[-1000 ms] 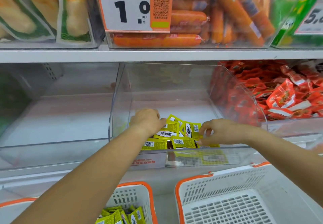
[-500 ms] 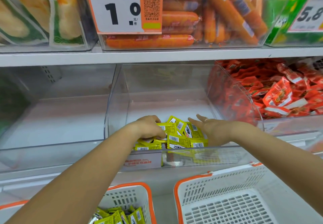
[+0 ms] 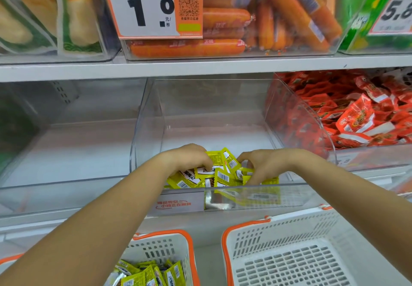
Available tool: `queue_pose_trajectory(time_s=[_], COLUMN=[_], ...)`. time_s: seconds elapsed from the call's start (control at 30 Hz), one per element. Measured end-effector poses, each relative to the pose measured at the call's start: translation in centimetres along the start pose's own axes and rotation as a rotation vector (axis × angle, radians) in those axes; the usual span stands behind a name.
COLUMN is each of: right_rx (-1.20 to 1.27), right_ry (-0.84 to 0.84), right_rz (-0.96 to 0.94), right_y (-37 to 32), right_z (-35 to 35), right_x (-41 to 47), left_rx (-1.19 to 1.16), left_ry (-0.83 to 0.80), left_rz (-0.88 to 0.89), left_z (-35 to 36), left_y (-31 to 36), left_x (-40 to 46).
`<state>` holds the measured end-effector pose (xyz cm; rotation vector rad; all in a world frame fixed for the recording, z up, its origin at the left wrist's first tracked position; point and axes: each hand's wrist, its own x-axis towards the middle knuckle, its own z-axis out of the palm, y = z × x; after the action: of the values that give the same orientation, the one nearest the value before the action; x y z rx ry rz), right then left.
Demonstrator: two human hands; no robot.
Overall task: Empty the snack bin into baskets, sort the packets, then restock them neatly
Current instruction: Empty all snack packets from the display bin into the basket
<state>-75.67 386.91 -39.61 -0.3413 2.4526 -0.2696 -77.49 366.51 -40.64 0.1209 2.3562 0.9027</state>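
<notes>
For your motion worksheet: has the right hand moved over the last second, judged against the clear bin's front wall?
Yes. The right hand has shifted left along the clear bin's front wall, closing on the yellow packets.

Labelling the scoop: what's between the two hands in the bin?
Head view: the yellow packets, bunched in a heap between left hand and right hand, at the front of the clear bin. Both hands touch the heap.
</notes>
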Motion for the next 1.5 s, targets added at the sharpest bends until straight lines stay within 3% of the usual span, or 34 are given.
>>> queue_pose_trajectory(time_s=[0.27,0.43,0.57,0.7,0.77,0.87,1.03,1.2,1.33,1.5], right_rx=[0.407,0.692,0.505,0.233,0.245,0.465,0.576,0.427,0.508,0.293], right_ry=[0.063,-0.093,-0.118,0.023,0.053,-0.054,-0.071,-0.013,-0.002,0.095], right_rz=[-0.081,-0.154,-0.129,-0.134,-0.139,-0.14,-0.113,-0.154,-0.169,-0.189], right_y=[0.3,-0.3,-0.6,-1.4,-1.6,-1.7,-0.8,-0.5,-0.3,-0.3], right_z=[0.6,0.1,0.3,1.0,1.2,1.0,0.5,1.3,1.4,1.6], right_x=[-1.9,-2.4,-2.6,-2.3,-2.0,-2.1,-1.9,-1.0,-0.6,0.4], left_rx=[0.065,0.248,0.282,0.377,0.453,0.569,0.434,0.286,0.184,0.12], left_ry=[0.01,-0.097,-0.307,-0.331,-0.302,-0.228,-0.216,-0.185,-0.189,-0.245], left_rz=[-0.005,-0.035,-0.131,-0.104,-0.075,-0.016,-0.021,0.039,0.086,0.165], left_z=[-1.4,-2.3,-2.7,-2.1,-1.5,-0.5,-0.6,0.1,0.4,0.7], left_y=[0.8,1.1,0.9,0.7,0.7,0.5,0.0,-0.8,-1.0,-0.4], left_x=[-1.7,-2.7,-3.7,-3.5,-3.3,-3.3,-3.2,-2.7,-2.5,-3.0])
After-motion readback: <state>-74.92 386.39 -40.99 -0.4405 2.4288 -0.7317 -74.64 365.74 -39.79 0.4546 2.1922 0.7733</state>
